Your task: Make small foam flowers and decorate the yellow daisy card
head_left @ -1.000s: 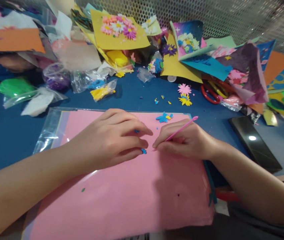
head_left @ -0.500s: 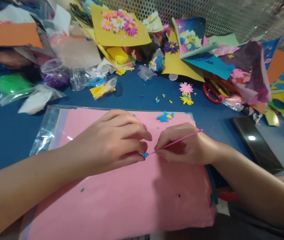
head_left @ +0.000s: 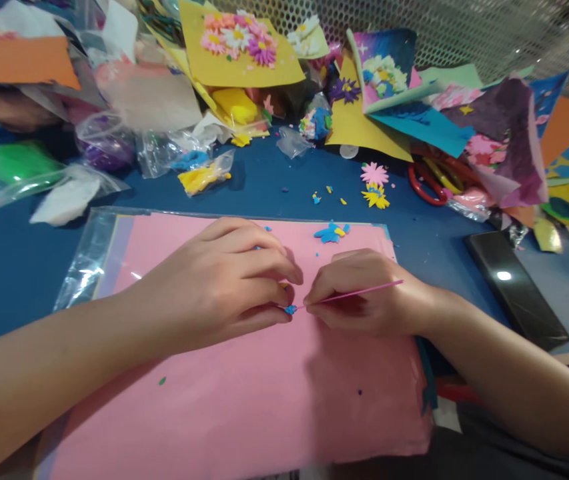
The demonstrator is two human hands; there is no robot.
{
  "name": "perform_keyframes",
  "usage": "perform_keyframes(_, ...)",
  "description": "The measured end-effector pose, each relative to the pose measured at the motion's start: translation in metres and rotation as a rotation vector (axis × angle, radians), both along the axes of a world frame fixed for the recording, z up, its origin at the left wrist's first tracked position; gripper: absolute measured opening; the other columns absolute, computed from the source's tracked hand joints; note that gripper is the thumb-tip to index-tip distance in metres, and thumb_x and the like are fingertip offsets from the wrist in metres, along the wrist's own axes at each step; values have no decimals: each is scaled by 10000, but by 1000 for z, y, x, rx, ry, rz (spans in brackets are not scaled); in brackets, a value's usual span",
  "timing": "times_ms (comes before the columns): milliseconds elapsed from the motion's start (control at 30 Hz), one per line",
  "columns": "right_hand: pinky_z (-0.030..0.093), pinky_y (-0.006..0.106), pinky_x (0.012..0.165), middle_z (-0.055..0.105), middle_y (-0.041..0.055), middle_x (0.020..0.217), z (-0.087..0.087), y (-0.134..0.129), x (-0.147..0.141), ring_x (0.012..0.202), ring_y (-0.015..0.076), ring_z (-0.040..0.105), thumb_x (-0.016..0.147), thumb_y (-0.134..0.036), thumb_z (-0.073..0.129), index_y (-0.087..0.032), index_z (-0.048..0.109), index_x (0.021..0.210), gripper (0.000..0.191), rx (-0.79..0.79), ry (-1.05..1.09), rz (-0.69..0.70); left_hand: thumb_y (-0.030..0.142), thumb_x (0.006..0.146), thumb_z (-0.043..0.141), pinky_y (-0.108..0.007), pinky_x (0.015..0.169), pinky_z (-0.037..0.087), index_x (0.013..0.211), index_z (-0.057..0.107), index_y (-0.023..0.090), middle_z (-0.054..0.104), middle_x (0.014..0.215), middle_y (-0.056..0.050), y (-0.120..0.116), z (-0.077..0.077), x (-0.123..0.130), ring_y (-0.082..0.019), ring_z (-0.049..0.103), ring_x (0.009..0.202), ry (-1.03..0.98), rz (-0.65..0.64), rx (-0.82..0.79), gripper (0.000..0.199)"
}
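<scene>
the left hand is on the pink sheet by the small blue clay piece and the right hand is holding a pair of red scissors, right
Not quite: the right hand holds a thin pink stick, as the head view shows. The left hand is indeed on the pink sheet by the small blue clay piece.

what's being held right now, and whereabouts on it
The right hand pinches a thin pink tool near its lower end, close to the tip. The left hand has fingertips at a small blue piece; its grip there can't be told.
</scene>
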State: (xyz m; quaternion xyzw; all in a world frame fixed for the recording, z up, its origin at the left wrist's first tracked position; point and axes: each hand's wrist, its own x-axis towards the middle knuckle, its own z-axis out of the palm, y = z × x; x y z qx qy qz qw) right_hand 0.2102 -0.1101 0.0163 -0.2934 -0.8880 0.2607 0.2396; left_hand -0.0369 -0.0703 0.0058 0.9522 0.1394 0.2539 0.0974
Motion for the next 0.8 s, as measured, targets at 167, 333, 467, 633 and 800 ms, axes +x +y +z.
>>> perform_keyframes(167, 470, 227, 647, 783, -18, 814, 2, -2, -1, 678, 97, 679, 921, -170, 631, -189, 698, 893, 76, 122, -58, 12, 346, 999, 628, -347, 1008, 408, 938, 714, 288, 781, 1044, 73, 0, 0, 0, -173, 674, 1100, 17, 0, -1, 121)
perform_keyframes(333, 478, 238, 661, 784, -23, 820, 7, -6, -3, 682, 100, 678, 940, -173, 595, -194, 704, 880, 126, 186, -121, 23, 339, 1007, 613, -343, 1017, 396, 943, 711, 282, 776, 1042, 71, 0, 1, -1, -162, 666, 1103, 39, -4, -16, 131)
perform_keyframes(467, 465, 211, 623, 762, -19, 756, 8, -5, -2, 646, 84, 659, 893, -141, 600, -182, 702, 856, 115, 85, -50, 3, 331, 1005, 614, -349, 1014, 396, 938, 709, 278, 775, 1034, 70, 0, 2, -1, -166, 665, 1099, 33, -4, -20, 128)
perform_keyframes(633, 479, 177, 605, 731, 4, 730, 8, -2, 1, 626, 72, 639, 851, -130, 630, -157, 697, 846, 72, -114, 74, 2, 309, 993, 631, -360, 1006, 418, 944, 713, 277, 777, 1045, 69, 0, 1, 0, -179, 674, 1099, 5, -7, -10, 101)
perform_keyframes(800, 478, 181, 613, 735, 4, 740, 8, -1, 2, 629, 72, 628, 853, -126, 622, -167, 689, 853, 79, -114, 67, 10, 306, 990, 624, -364, 1019, 415, 942, 722, 283, 776, 1047, 63, 0, 0, 1, -183, 674, 1101, 8, -5, -15, 111)
